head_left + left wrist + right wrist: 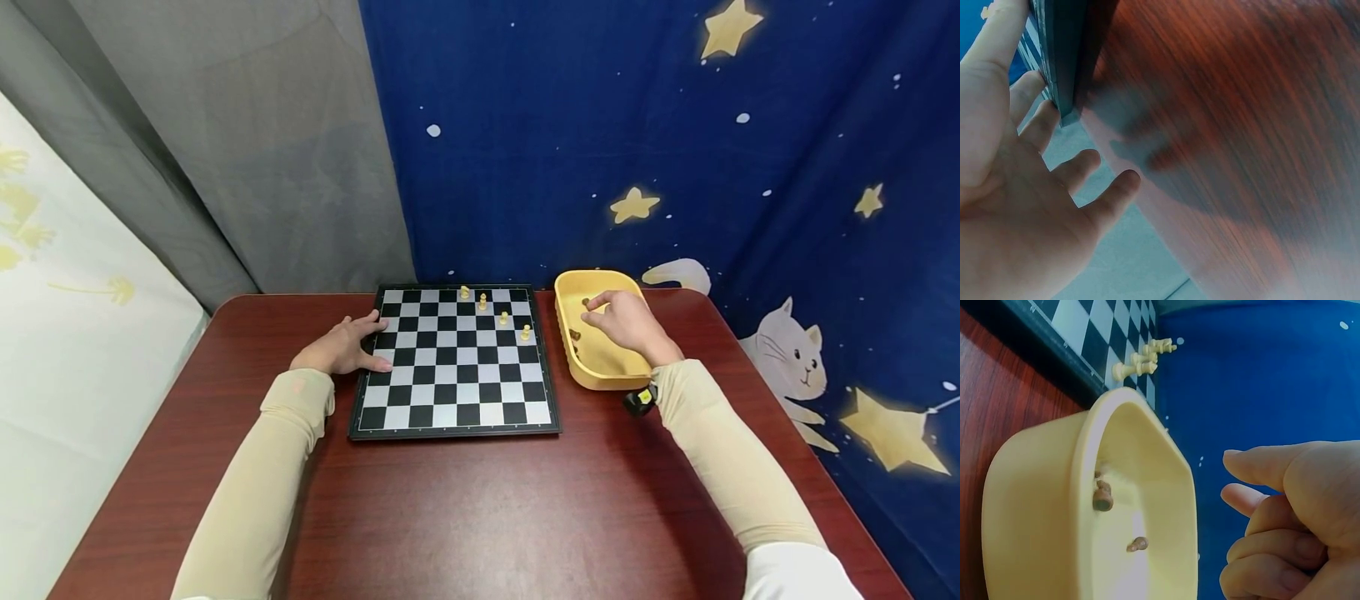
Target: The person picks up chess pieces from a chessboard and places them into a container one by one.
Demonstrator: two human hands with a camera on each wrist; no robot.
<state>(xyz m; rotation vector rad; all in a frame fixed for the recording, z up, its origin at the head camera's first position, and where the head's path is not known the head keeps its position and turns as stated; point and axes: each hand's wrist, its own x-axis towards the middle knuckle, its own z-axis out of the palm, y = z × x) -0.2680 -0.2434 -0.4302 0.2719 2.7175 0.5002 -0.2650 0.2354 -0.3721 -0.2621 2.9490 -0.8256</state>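
Observation:
My left hand point(343, 345) rests at the left edge of a black-and-white chessboard point(457, 358), thumb and fingertips over its border. In the left wrist view the other fingers point(1116, 194) spread loosely beside the board's side. Several pale chess pieces point(483, 302) stand in a slanting line at the board's far right. My right hand point(626, 321) is over a yellow plastic bin point(600, 383), thumb and index finger apart with nothing visible between them, the other fingers curled. Brown chess pieces lie in the bin, among them one by its wall point(1103, 497) and a smaller pawn-like one point(1137, 544).
Board and bin stand side by side near the back edge of a reddish-brown table point(465, 517). A blue curtain with stars point(525, 167) and a grey curtain point(247, 150) hang right behind it. A black wrist device point(640, 401) sits on the right wrist.

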